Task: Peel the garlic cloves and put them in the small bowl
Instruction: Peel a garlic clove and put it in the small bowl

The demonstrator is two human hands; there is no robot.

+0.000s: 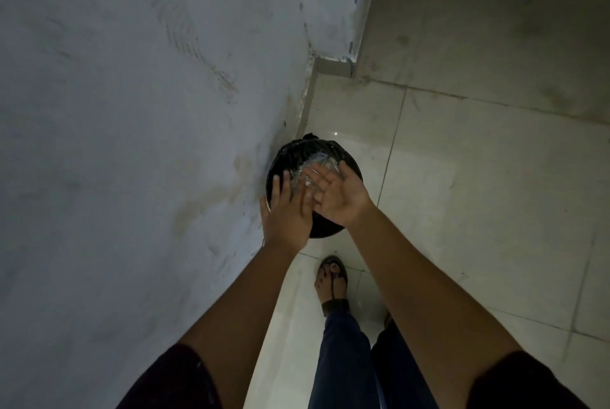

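We're hovering left hand (286, 210) and right hand (338, 195) over bin (286, 157) by left wall (132, 111). Fingers are staying straight, loosely apart, gripping nothing. Garlic, bowl not showing. Risk: any stuck peel dropping past near rim onto floor (462, 177), hands sitting off-centre.

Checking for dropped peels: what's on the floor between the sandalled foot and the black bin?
Only bare tile between foot and bin, per the head view.
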